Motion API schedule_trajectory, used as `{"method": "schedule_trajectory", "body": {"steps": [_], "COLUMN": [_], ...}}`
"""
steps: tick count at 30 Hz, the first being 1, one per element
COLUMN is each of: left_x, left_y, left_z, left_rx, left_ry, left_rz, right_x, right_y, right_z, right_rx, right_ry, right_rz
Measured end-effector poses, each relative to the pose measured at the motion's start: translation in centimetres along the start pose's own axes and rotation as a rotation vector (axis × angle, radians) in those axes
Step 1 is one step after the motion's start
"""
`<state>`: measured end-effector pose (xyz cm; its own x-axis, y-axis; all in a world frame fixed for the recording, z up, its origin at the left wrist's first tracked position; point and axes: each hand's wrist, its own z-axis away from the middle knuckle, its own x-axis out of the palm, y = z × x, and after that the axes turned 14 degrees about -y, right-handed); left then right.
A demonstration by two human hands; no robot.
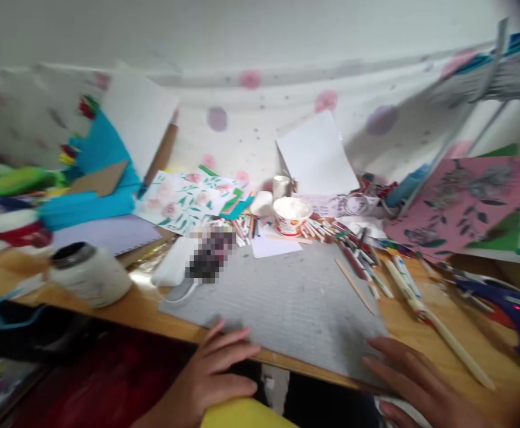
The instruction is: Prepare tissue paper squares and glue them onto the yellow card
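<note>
My left hand is at the table's front edge, fingers stretched out and somewhat apart, holding nothing. Its fingertips reach the near border of a grey mat. On the mat's right corner rests my right hand, its fingers spread and blurred, with nothing visible in it. Below the right palm a whitish object is partly hidden, and I cannot make out what it is. Something yellow shows between the hands at the bottom. Farther back on the mat stand a white paper bowl and a white sheet of paper.
On the left are a white jar and light blue scissors. Several markers and a wooden stick lie to the right. A blue glue gun sits at far right. Pink flowered paper leans behind.
</note>
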<state>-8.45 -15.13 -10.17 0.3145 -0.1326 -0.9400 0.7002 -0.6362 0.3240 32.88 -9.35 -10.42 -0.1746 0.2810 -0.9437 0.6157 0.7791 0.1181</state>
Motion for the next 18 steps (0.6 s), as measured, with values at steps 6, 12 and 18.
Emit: {"method": "schedule_trajectory", "body": {"steps": [6,12,18], "left_x": [-1.6,-2.5,-1.0], "left_y": [-2.4,-1.5,-2.2], "left_z": [2.6,2.1,1.8], "left_rx": [-0.181,-0.195,-0.184], "left_ry": [-0.037,-0.185,-0.066], "left_rz": [-0.051,0.009,-0.056], "right_x": [2.6,2.6,3.2], "right_y": [0.0,1.6,0.8], "right_z": [-5.4,-5.1,-4.4], "right_rx": [-0.234,-0.275,-0.303], "right_ry": [-0.026,-0.049,-0.033], "right_rz": [0.171,0.098,0.090]}}
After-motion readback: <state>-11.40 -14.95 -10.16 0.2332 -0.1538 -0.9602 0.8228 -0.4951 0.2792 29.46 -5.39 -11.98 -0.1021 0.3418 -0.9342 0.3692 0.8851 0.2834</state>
